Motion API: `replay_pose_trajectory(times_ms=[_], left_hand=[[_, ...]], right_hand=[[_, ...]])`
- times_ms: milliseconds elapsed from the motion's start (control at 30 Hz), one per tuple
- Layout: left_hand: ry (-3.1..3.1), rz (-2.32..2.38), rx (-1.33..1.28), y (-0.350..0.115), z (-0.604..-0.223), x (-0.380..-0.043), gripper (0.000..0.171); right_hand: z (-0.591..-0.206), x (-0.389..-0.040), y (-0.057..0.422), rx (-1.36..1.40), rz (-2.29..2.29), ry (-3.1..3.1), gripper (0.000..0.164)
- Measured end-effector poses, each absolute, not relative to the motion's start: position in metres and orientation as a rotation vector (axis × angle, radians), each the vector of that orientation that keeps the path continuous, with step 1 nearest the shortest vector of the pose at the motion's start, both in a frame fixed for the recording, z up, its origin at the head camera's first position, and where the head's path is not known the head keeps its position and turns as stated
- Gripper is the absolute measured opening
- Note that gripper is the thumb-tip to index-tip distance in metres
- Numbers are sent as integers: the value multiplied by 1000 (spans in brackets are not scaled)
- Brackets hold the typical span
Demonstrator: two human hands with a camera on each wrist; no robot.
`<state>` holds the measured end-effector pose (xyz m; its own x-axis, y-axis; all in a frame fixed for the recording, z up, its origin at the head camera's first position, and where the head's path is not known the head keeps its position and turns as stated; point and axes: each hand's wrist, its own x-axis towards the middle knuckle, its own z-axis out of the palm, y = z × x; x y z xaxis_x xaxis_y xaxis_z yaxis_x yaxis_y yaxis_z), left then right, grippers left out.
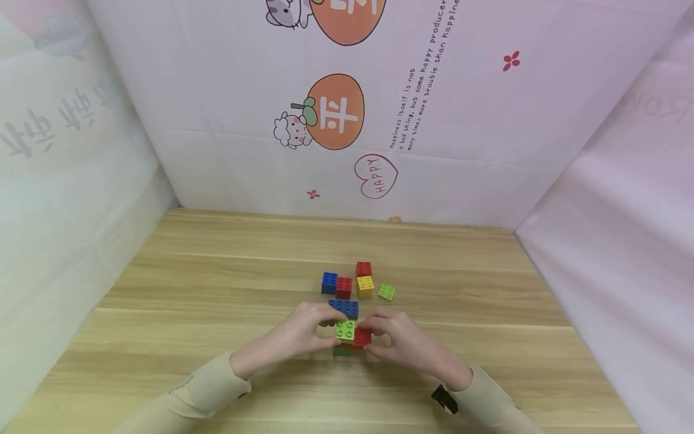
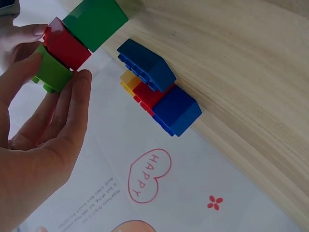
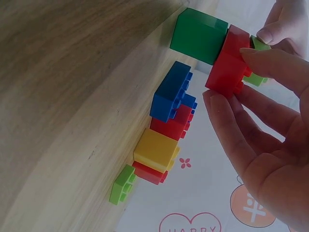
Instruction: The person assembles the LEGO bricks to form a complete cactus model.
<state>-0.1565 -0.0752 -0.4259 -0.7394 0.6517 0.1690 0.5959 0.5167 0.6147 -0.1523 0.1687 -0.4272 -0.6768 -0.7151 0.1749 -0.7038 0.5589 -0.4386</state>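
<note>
A small stack of toy building bricks stands between both hands near the table's front. At its bottom is a green brick [image 3: 199,36], with a longer red brick [image 3: 227,63] on it. A lime green brick [image 1: 345,331] sits on the left part of the red one. My left hand [image 1: 298,334] pinches the lime brick between thumb and fingers, as the left wrist view also shows [image 2: 53,72]. On the other side, my right hand [image 1: 403,340] grips the red brick's right end between thumb and fingertips. Just behind the stack lies a long blue brick [image 1: 349,309].
Farther back on the wooden table [image 1: 244,259] are a blue brick [image 1: 329,283], a red brick [image 1: 344,287], a yellow brick [image 1: 365,286] and another red brick [image 1: 364,269]. A flat lime brick [image 1: 387,292] lies to their right. Printed white cloth [image 1: 444,181] walls the back and sides.
</note>
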Motion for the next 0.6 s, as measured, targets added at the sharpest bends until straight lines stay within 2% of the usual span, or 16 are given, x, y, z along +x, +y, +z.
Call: replay_pose_trajectory(times_ms=[600], left_hand=[[2649,1059,1070,-73,-427,-154,29]], right_hand=[[-431,-154,168,-1233,-800,2736,30]])
